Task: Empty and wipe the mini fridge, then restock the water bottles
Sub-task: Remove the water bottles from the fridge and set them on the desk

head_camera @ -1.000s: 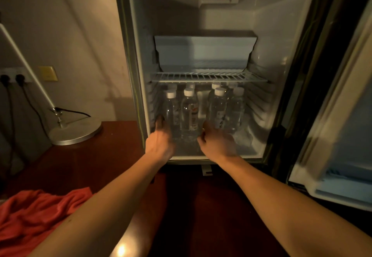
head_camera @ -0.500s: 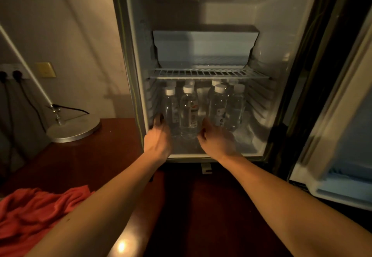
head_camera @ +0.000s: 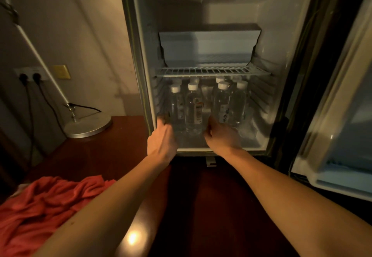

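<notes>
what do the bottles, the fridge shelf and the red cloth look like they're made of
Water bottles: clear plastic with white caps, since you see through them. Fridge shelf: thin parallel bars, probably white-coated wire. Red cloth: soft matte fabric, rumpled into folds, perhaps towelling.

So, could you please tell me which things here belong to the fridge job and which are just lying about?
Job:
mini fridge
water bottles
wire shelf
red cloth
left hand, right hand, both reaching for the bottles

Lying about:
lamp base
wall sockets
</notes>
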The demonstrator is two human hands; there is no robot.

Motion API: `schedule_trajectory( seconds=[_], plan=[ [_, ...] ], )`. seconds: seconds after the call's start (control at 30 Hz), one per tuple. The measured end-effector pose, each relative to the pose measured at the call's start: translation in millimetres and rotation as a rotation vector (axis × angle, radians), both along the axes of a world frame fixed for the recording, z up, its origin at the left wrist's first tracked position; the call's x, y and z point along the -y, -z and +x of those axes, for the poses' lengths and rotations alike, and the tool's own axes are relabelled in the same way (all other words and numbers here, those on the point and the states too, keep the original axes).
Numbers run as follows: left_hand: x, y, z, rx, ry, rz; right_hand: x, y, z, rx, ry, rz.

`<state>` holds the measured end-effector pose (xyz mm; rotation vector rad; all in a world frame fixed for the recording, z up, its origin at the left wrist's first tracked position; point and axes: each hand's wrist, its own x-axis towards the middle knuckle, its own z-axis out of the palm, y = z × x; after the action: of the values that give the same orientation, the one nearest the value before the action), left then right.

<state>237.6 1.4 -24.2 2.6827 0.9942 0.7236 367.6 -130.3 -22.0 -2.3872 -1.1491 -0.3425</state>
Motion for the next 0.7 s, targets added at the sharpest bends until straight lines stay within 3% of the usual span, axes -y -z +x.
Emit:
schedule_trajectory(
  seconds=[0.37,0.7],
  plan=[
    [41.0,8.1,-33.2,0.126,0.055,0.362,55.2,1.6,-33.9,0.049,-0.079,0.026],
    [112.4,13.3,-22.2,0.128,0.337,0.214,138.3,8.6,-43.0,0.135,-0.093,0.062]
  ],
)
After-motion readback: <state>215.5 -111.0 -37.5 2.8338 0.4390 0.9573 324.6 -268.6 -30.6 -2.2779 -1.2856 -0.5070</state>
